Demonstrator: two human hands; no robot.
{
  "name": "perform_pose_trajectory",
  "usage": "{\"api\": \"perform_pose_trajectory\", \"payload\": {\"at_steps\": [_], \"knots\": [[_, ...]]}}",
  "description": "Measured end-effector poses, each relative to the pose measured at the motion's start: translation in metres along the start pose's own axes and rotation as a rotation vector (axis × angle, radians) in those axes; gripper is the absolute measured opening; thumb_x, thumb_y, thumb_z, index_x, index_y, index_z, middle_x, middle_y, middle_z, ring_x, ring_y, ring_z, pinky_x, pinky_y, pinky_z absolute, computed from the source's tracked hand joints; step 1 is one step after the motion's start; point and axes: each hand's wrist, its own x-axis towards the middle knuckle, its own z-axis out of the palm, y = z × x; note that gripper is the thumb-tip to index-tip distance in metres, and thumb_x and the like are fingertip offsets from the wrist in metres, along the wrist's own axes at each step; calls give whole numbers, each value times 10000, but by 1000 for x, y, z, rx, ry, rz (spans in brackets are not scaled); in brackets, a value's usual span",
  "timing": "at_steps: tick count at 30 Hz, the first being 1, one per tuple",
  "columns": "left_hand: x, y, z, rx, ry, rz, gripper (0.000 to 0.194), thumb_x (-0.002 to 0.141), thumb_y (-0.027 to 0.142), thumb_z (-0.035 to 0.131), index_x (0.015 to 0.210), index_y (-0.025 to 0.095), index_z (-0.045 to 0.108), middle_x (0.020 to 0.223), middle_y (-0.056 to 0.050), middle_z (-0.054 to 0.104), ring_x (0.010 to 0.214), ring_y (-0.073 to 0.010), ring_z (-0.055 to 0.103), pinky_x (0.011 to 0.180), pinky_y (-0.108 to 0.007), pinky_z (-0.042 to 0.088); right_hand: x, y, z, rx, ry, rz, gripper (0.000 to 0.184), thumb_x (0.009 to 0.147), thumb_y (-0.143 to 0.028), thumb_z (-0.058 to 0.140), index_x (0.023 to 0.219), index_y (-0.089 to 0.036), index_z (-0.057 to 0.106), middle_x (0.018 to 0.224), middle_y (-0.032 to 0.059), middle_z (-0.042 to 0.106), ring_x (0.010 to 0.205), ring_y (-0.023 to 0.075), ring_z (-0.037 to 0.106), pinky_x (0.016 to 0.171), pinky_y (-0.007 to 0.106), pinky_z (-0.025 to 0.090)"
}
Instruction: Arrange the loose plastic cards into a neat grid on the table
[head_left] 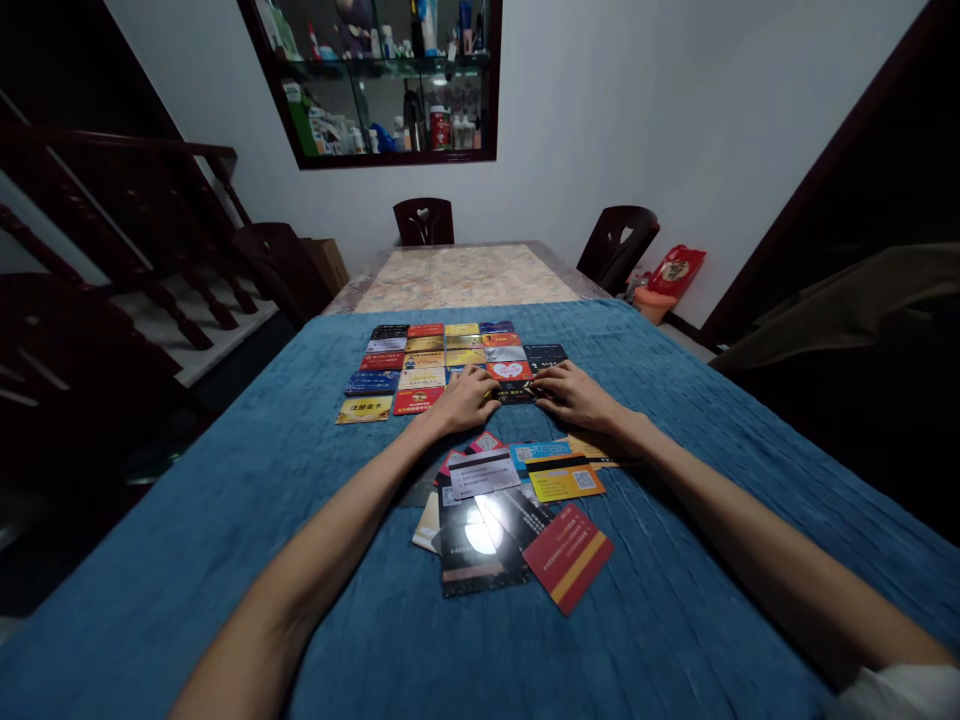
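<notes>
A black card marked VIP lies at the near right of the laid-out cards, between my two hands. My left hand has its fingers curled at the card's left edge and covers part of the neighbouring cards. At the right edge are the bent fingers of my right hand. Just beyond is a red card with a white heart, with a dark card to its right. Rows of cards include a gold card at the near left and a red card.
Nearer me lies a loose, overlapping pile with a large glossy black card, a maroon card, a yellow card and a silver card. A blue cloth covers this part of the table. Chairs stand around it.
</notes>
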Motion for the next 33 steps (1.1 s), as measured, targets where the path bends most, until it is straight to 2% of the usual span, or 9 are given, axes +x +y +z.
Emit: {"api": "perform_pose_trajectory", "payload": {"at_steps": [13, 17, 22, 28, 33], "knots": [[-3, 8, -6, 32, 3, -10, 262, 937, 303, 581, 1126, 149, 676, 1225, -124, 630, 1207, -304, 478, 1004, -494, 440, 0, 0, -1, -10, -15, 32, 303, 907, -306, 595, 1174, -212, 704, 1168, 121, 698, 1024, 282, 578, 907, 475, 480], [-5, 8, -8, 33, 38, 3, 245, 941, 300, 574, 1115, 168, 684, 1202, -117, 634, 1188, -297, 485, 988, -483, 447, 1, 0, -5, -6, 26, 44, 337, 910, -337, 587, 1206, -215, 691, 1181, 126, 692, 1038, 293, 566, 893, 467, 480], [-10, 11, -10, 19, 80, 43, 210, 939, 280, 579, 1071, 167, 695, 1130, -111, 647, 1151, -283, 494, 991, -474, 436, 6, -12, -15, 2, 110, 22, 286, 936, -347, 551, 1129, -219, 718, 1119, 122, 710, 995, 287, 558, 850, 453, 474], [-34, 24, -26, 61, 72, 83, 194, 940, 261, 566, 1048, 160, 692, 1107, -116, 655, 1159, -293, 491, 953, -480, 442, 12, -37, -24, 13, 168, -11, 195, 943, -294, 551, 905, -200, 717, 896, 99, 715, 899, 252, 538, 788, 390, 439], [-67, 32, -37, 51, 107, 119, 207, 953, 273, 551, 1049, 151, 687, 1070, -117, 663, 1155, -289, 495, 980, -490, 433, 13, -63, -26, 65, 132, -91, 169, 946, -252, 547, 893, -200, 698, 876, 85, 708, 903, 243, 527, 800, 382, 414]]}}
